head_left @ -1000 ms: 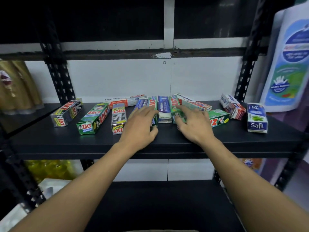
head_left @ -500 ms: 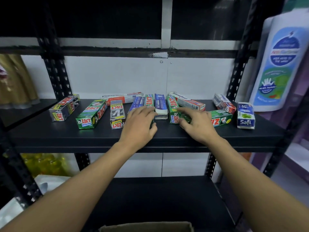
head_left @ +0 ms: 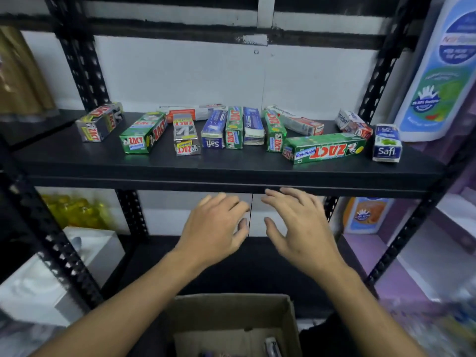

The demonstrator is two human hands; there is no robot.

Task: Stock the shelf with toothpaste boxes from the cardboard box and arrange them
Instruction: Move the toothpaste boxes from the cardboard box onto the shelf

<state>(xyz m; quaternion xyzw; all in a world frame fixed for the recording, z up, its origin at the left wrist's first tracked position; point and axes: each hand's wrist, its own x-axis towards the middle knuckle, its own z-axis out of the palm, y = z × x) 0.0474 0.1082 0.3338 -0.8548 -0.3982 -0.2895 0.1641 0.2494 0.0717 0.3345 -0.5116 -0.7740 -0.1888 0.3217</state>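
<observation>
Spanning the view, the black shelf carries a loose row of toothpaste boxes, several skewed; one green box lies crosswise at the right. The open cardboard box sits below; its contents barely show. The left hand and right hand hover between shelf and cardboard box, empty, fingers loosely spread. Recommended: take one box by its long sides and set it end-out, parallel to its neighbours.

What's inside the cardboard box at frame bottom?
Open cardboard box: mostly bare brown floor, one pale item against the right wall, a blurred bluish scrap at the frame edge. The rest of the interior is cut off by the frame; count unknown.
</observation>
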